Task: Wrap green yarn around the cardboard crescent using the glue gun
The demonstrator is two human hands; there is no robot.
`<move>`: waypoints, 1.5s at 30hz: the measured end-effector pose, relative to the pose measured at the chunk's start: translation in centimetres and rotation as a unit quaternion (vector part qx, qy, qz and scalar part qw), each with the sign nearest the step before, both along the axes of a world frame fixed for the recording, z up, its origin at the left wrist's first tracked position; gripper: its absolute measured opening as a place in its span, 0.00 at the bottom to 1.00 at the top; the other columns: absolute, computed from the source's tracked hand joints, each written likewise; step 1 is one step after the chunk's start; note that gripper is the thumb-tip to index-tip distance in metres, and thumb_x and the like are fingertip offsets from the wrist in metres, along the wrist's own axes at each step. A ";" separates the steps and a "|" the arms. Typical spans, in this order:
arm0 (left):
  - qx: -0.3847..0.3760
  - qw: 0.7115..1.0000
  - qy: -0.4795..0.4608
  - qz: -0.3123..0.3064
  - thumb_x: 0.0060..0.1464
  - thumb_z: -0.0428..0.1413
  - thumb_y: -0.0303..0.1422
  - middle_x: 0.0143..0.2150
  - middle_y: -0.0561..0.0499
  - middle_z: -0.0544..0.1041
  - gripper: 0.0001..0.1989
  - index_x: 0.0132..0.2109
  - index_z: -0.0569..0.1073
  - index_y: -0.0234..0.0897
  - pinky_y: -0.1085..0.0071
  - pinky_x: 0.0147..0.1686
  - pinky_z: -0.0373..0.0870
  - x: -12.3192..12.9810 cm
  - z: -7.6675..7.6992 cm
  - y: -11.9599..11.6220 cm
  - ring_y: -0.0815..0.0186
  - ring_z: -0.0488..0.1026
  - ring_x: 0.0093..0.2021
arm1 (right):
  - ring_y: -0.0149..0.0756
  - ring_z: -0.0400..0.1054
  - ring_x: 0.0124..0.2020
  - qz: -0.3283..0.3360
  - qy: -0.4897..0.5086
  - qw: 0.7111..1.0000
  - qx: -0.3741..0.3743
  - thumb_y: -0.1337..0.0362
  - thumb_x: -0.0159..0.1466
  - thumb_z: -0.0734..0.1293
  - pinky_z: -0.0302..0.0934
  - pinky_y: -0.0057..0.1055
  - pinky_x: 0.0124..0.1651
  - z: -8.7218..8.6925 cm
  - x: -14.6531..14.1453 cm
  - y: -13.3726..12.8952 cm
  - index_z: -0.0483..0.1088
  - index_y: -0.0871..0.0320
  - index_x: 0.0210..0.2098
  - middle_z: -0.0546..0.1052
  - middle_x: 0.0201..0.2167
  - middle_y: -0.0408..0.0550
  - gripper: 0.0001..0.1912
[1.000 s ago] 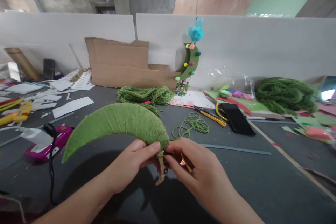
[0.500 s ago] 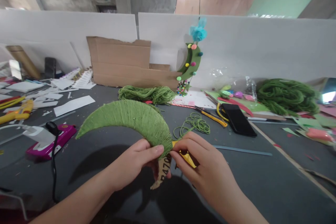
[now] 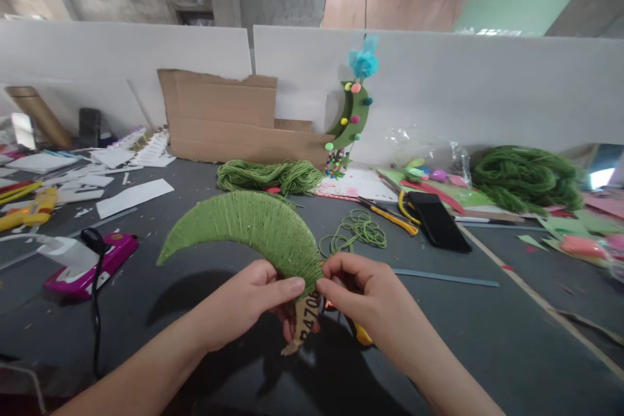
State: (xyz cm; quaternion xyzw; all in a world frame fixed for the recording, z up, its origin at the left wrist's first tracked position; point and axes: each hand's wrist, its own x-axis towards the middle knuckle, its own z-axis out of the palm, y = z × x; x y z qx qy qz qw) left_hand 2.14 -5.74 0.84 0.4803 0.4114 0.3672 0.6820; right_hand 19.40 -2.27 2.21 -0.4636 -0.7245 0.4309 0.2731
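Note:
A cardboard crescent, wrapped in green yarn over most of its length, is held in the air over the dark table. My left hand is closed around its lower end, thumb on the front face. Bare brown cardboard with printed black characters shows below the thumb. My right hand pinches at the crescent's right edge, where the wrapping ends; the green yarn between its fingertips is mostly hidden. Loose loops of yarn lie on the table just beyond that hand. A yellow object is partly covered by my right hand.
Behind stand a cardboard sheet and a decorated green crescent with pompoms. Yarn skeins, a yellow cutter, a black phone and a metal ruler lie around. A magenta power strip sits left.
The wrapped crescent has shifted slightly right and tilted a little. My right fingers have stayed pinched at its edge, and the yellow object beneath shows in a different place.

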 end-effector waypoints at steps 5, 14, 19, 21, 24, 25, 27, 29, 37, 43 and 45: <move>0.073 0.996 0.028 0.049 0.45 0.60 0.33 0.37 0.46 0.78 0.13 0.40 0.75 0.35 0.66 0.42 0.66 0.2 -0.3 0.3 0.61 0.73 0.38 | 0.26 0.53 0.19 -0.039 0.038 0.998 -0.028 0.62 0.54 0.62 0.48 0.24 0.23 -0.5 -0.1 0.1 0.64 0.58 0.23 0.59 0.16 0.36 0.06; 0.049 0.991 0.034 0.118 0.45 0.59 0.33 0.36 0.46 0.78 0.13 0.39 0.75 0.32 0.66 0.42 0.65 0.1 -0.2 0.0 0.59 0.72 0.39 | 0.28 0.58 0.20 -0.008 -0.014 0.996 0.083 0.65 0.54 0.64 0.53 0.23 0.23 0.2 -0.4 -0.3 0.68 0.58 0.24 0.65 0.18 0.39 0.04; 0.072 0.986 0.080 0.131 0.45 0.59 0.36 0.36 0.44 0.78 0.13 0.38 0.76 0.32 0.64 0.42 0.65 -0.3 -0.4 0.2 0.57 0.72 0.39 | 0.27 0.59 0.22 0.025 -0.057 0.982 0.176 0.72 0.52 0.64 0.53 0.23 0.23 0.3 0.2 -0.3 0.69 0.57 0.23 0.66 0.22 0.41 0.05; 0.074 0.986 0.084 0.127 0.45 0.59 0.36 0.37 0.44 0.78 0.13 0.37 0.76 0.33 0.64 0.42 0.65 -0.3 -0.4 0.3 0.57 0.72 0.39 | 0.28 0.60 0.22 0.029 -0.054 0.980 0.190 0.72 0.54 0.63 0.53 0.23 0.23 0.3 0.2 -0.3 0.69 0.57 0.23 0.66 0.23 0.42 0.07; 0.073 0.988 0.075 0.113 0.45 0.59 0.35 0.38 0.45 0.78 0.13 0.39 0.75 0.33 0.65 0.43 0.65 -0.2 -0.3 0.4 0.58 0.72 0.41 | 0.29 0.61 0.23 0.006 -0.050 0.983 0.179 0.70 0.56 0.63 0.54 0.24 0.24 0.1 0.2 -0.3 0.68 0.57 0.23 0.66 0.21 0.41 0.06; 0.071 0.989 0.071 0.107 0.45 0.59 0.34 0.38 0.45 0.78 0.13 0.40 0.75 0.33 0.65 0.43 0.65 -0.2 -0.2 0.4 0.58 0.72 0.41 | 0.29 0.62 0.23 -0.001 -0.047 0.984 0.169 0.69 0.56 0.63 0.55 0.24 0.24 0.0 0.2 -0.3 0.68 0.57 0.23 0.66 0.20 0.41 0.06; 0.063 0.992 0.068 0.089 0.46 0.59 0.34 0.37 0.46 0.78 0.13 0.40 0.75 0.33 0.66 0.42 0.65 -0.2 -0.1 0.4 0.59 0.72 0.40 | 0.30 0.63 0.23 -0.009 -0.041 0.988 0.150 0.68 0.56 0.63 0.56 0.25 0.25 -0.2 0.2 -0.3 0.68 0.57 0.24 0.68 0.20 0.41 0.05; 0.056 0.993 0.070 0.073 0.45 0.59 0.33 0.36 0.46 0.78 0.13 0.40 0.75 0.33 0.67 0.40 0.66 -0.3 0.0 0.4 0.60 0.72 0.39 | 0.31 0.64 0.24 -0.011 -0.041 0.989 0.141 0.67 0.57 0.63 0.57 0.26 0.26 -0.2 0.2 -0.3 0.69 0.56 0.25 0.68 0.20 0.41 0.05; 0.078 0.983 0.134 0.094 0.48 0.54 0.31 0.25 0.51 0.72 0.10 0.37 0.75 0.32 0.73 0.26 0.65 0.3 0.3 0.0 0.68 0.66 0.25 | 0.31 0.63 0.24 0.003 -0.080 0.973 0.215 0.67 0.58 0.62 0.56 0.26 0.26 -0.2 0.3 -0.2 0.69 0.57 0.24 0.68 0.21 0.42 0.08; 0.072 0.993 0.083 0.045 0.47 0.55 0.31 0.28 0.51 0.71 0.12 0.40 0.74 0.32 0.74 0.25 0.65 -0.3 0.0 0.4 0.69 0.65 0.27 | 0.31 0.63 0.25 0.011 -0.049 0.987 0.150 0.66 0.58 0.62 0.58 0.26 0.28 -0.2 0.2 0.2 0.70 0.57 0.23 0.67 0.20 0.42 0.08; 0.071 0.993 0.084 0.032 0.47 0.56 0.30 0.29 0.51 0.72 0.12 0.41 0.74 0.32 0.76 0.24 0.64 -0.4 0.0 0.5 0.70 0.65 0.27 | 0.31 0.63 0.25 0.017 -0.029 0.995 0.099 0.66 0.57 0.62 0.58 0.26 0.28 -0.1 0.1 0.3 0.70 0.57 0.23 0.68 0.20 0.42 0.08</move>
